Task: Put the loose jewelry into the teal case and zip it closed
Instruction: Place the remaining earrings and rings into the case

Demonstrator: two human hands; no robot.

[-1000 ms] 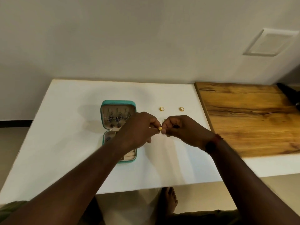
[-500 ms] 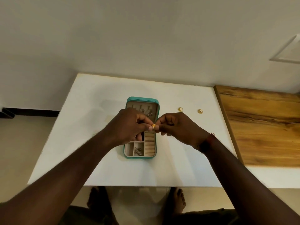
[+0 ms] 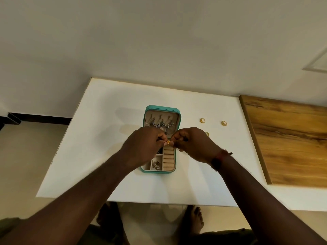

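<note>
The teal case [image 3: 179,119] lies open on the white table [image 3: 109,138], silver earrings hanging in its lid and a few silver pieces [image 3: 155,164] in a lower compartment. My left hand [image 3: 143,147] and my right hand [image 3: 194,144] meet above the case's beige ring rolls [image 3: 168,160], together pinching a small gold ring [image 3: 168,142] between their fingertips. Three more gold rings lie loose on the table to the right: one ring [image 3: 202,120], a second ring [image 3: 224,123], and a third ring [image 3: 207,133] half hidden behind my right hand.
A wooden board [image 3: 290,138] covers the table's right side. A wall runs right behind the table. The table's front edge is close to me, with my bare feet [image 3: 194,220] on the floor beneath it.
Both hands have carried the gold ring from beside the case to above its ring rolls. The view has shifted left, so the case now sits central.
</note>
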